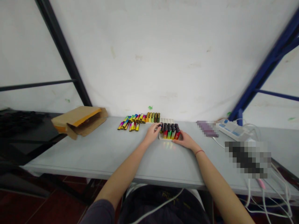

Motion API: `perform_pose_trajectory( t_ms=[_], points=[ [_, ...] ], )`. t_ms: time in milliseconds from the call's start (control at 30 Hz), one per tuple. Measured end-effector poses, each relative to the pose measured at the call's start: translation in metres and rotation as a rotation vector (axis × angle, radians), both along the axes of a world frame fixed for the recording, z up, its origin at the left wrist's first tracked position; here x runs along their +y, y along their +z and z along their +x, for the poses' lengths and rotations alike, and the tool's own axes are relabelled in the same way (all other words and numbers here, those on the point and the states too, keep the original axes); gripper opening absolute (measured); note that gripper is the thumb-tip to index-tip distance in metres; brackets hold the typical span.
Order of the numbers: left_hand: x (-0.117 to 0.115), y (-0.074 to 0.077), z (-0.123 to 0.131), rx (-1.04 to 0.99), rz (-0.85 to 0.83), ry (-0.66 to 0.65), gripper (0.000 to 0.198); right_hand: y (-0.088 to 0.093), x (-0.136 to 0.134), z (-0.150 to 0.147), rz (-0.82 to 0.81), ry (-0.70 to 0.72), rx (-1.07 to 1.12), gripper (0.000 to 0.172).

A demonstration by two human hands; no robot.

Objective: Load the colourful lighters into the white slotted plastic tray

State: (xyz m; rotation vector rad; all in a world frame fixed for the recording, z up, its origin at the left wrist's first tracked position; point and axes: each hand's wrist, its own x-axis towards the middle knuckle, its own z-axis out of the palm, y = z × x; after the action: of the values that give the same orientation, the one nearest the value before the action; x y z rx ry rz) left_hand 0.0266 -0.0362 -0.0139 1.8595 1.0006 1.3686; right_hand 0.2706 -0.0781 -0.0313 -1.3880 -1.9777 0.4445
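A white tray [167, 120] stands in the middle of the grey table [105, 152], with several colourful lighters [171, 130] upright in its front rows. My left hand [153, 132] rests at the tray's left end, fingers pinched on a lighter there. My right hand [184, 139] lies against the tray's front right corner, fingers curled along its side. Behind and left of the tray, a pile of loose lighters [132, 121] lies flat, and a short row of lighters [153, 117] stands upright beside it.
An open cardboard box [78, 121] lies on its side at the table's left. A power strip [232, 129] with white cables sits at the right, next to blurred-out objects. Dark and blue shelf frames lean against the white wall.
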Motion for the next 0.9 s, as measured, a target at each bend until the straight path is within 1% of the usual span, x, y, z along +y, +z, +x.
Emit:
perform_pose_trajectory(
  t_ms=[200, 333, 433, 567, 900],
  points=[
    [-0.0022, 0.001, -0.0007, 0.132, 0.069, -0.026, 0.03, -0.002, 0.0007, 0.0004, 0.013, 0.007, -0.002, 0.072],
    [-0.003, -0.0006, -0.0002, 0.143, 0.07, 0.032, 0.03, -0.0033, 0.0018, 0.001, 0.013, 0.005, 0.006, 0.071],
    [-0.0031, 0.0002, -0.0024, 0.22, 0.153, 0.07, 0.026, -0.0026, 0.0015, 0.0006, -0.003, -0.001, -0.001, 0.072],
    [-0.0031, 0.0037, -0.0056, 0.317, 0.228, 0.105, 0.029, -0.0015, 0.0007, 0.0003, 0.005, 0.003, 0.018, 0.071],
    [-0.0025, 0.0053, -0.0046, 0.372, 0.249, 0.108, 0.033, -0.0023, 0.0011, 0.0005, -0.002, 0.002, -0.001, 0.071]
  ],
)
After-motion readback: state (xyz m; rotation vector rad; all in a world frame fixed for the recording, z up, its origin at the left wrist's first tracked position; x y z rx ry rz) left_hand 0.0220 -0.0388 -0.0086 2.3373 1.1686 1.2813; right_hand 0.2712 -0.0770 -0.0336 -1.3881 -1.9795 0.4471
